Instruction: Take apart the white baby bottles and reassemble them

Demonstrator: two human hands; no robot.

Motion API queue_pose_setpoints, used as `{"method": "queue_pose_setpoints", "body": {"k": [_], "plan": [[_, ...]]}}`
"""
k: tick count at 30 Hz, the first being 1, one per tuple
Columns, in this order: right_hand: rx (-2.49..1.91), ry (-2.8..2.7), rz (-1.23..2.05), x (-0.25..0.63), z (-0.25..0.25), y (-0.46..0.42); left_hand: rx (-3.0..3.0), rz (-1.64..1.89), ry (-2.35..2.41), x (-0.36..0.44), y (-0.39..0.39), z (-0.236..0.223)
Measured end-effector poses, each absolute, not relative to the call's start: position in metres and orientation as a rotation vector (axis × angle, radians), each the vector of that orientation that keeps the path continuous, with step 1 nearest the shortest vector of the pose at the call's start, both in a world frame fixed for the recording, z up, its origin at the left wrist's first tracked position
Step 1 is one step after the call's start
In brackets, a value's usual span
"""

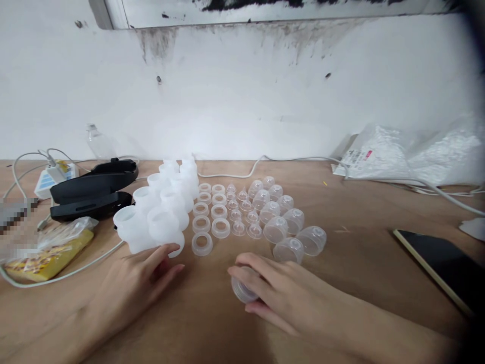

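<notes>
My right hand [273, 290] lies low on the wooden table [359, 253] with its fingers curled over a small clear plastic cap [242, 292]. My left hand [140, 275] rests flat, fingers stretched out, its fingertips touching the nearest of several white plastic bottles [162, 222] set in rows. Right of the bottles lie rows of translucent rings [201, 243], then small clear teats [238, 228], then several clear dome caps [290, 248] on their sides.
A black device [93, 194], a white charger with cables [51, 178] and a yellow snack packet [49, 255] sit at the left. Plastic bags of white parts [409, 154] lie at the back right. A dark tablet [443, 265] lies at the right edge.
</notes>
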State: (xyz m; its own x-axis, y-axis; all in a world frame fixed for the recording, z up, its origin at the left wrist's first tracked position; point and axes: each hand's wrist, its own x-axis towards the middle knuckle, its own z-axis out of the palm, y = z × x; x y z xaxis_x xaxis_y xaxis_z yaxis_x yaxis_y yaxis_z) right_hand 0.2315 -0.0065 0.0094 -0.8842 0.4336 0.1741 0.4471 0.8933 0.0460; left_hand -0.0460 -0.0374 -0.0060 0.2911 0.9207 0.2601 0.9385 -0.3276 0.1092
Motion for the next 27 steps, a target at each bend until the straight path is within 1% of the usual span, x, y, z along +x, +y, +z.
{"method": "queue_pose_setpoints", "body": {"k": [3,6,9,11,16,19,22,25,27], "plan": [[-0.807,-2.844,-0.016,0.229,0.008,-0.005,-2.485,-0.466,-1.694,-0.049,-0.037,-0.007],[-0.904,-2.768,0.156,0.223,0.011,-0.004,-2.522,-0.561,-1.472,-0.045,-0.039,-0.003],[-0.989,-2.719,0.26,0.214,0.017,-0.001,-2.601,-0.66,-1.207,-0.023,-0.038,0.007],[-1.03,-2.716,0.28,0.209,0.019,0.002,-2.62,-0.682,-1.122,-0.001,-0.033,0.015],[-1.024,-2.697,0.239,0.205,0.017,0.006,-2.747,-0.407,-1.323,0.041,-0.014,0.02],[-0.986,-2.672,0.174,0.206,0.009,0.008,-2.793,-0.385,-1.399,0.045,-0.009,0.017],[-0.972,-2.615,0.221,0.207,0.005,0.011,-2.806,-0.382,-1.478,0.042,-0.01,0.016],[-1.018,-2.523,0.295,0.209,0.009,0.012,-2.756,-0.283,-1.534,0.041,-0.012,0.019],[-1.064,-2.475,0.242,0.212,0.019,0.012,-2.72,-0.223,-1.553,0.042,-0.012,0.021]]}}
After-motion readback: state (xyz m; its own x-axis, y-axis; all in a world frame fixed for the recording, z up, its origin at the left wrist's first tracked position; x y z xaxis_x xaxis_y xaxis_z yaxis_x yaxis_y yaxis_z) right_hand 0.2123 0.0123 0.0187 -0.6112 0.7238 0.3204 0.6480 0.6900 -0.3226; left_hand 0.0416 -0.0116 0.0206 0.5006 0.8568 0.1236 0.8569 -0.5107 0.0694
